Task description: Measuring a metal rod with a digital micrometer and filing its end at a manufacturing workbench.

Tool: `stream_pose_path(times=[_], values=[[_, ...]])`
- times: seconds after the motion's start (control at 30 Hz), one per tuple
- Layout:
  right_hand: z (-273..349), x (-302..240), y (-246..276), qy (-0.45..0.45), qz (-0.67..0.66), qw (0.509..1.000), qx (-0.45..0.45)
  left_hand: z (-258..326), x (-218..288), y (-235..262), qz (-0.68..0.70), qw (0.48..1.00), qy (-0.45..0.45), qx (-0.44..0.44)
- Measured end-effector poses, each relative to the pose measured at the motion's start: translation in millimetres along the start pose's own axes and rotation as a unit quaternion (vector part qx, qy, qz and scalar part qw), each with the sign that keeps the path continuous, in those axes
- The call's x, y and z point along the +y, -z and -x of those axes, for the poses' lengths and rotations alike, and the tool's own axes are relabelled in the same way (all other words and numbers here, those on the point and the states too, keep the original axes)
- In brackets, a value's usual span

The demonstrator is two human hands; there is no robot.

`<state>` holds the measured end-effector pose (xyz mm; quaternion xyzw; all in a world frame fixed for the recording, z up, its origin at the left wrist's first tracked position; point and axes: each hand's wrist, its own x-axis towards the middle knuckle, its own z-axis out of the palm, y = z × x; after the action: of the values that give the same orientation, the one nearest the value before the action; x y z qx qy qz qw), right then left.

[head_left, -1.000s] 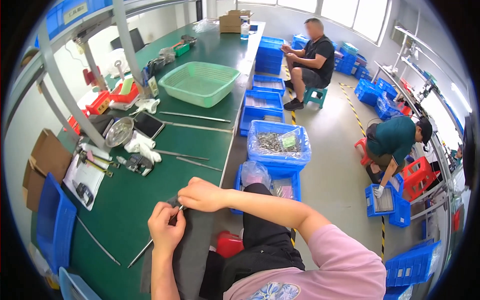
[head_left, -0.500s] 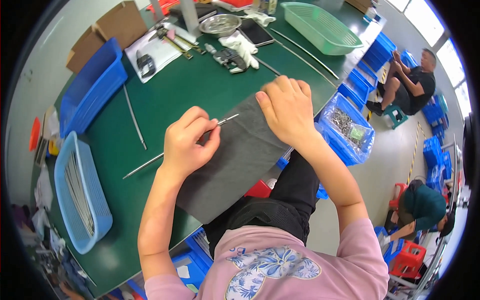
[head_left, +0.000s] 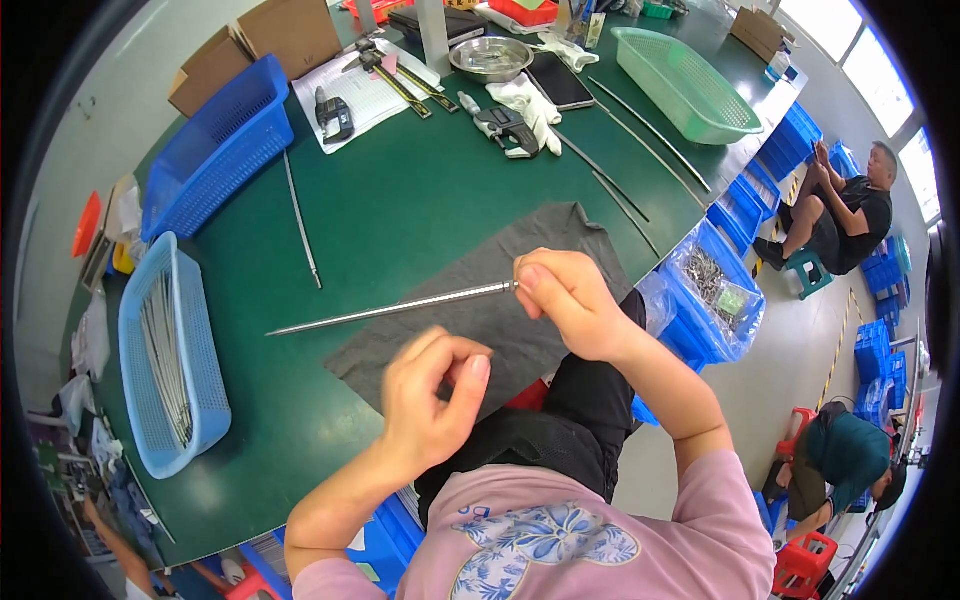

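Note:
A slim metal rod [head_left: 400, 305] is held by one end in my right hand [head_left: 570, 300], pinched between thumb and fingers. It points left, nearly level, above the dark grey cloth [head_left: 545, 235] and the green table. My left hand [head_left: 430, 395] is nearer to me, just below the rod and apart from it. Its fingers are loosely curled and slightly blurred, with a gap to the thumb and nothing visible in them. Another thin rod [head_left: 300, 222] lies on the table to the left. A light-blue basket [head_left: 205, 330] holds several such rods.
Several rods [head_left: 650, 135] lie at the right, near a green basket [head_left: 690, 95]. A digital micrometer [head_left: 505, 130], white glove [head_left: 535, 105], metal bowl [head_left: 490, 60] and caliper [head_left: 400, 85] stand beyond. A blue basket [head_left: 215, 150] sits far left; a blue bin of metal parts [head_left: 705, 275] stands right.
The rod has passed from my left hand to my right, which has come nearer from the cloth's far side. My left hand has let go and moved nearer to me. The view has shifted.

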<state>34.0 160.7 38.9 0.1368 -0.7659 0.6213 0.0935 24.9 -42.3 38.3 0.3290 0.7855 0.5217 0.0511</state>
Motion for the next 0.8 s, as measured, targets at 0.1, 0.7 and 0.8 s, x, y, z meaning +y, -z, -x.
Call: stream_pose_path(times=[0.1, 0.7, 0.8], values=[[-4.9, 3.3, -9.6, 0.084, 0.021, 0.996, -0.034, -6.2, -10.7, -0.8, 0.446, 0.875, 0.184, 0.037], [-182.0, 67.8, 70.2, -0.266, 0.626, 0.733, 0.022, 6.1, -50.1, 35.2, 0.547, 0.821, 0.16, 0.017], [-171.7, 61.2, 63.6, -0.26, 0.618, 0.742, 0.023, 4.9, -51.8, 36.7, 0.543, 0.823, 0.166, 0.023]])
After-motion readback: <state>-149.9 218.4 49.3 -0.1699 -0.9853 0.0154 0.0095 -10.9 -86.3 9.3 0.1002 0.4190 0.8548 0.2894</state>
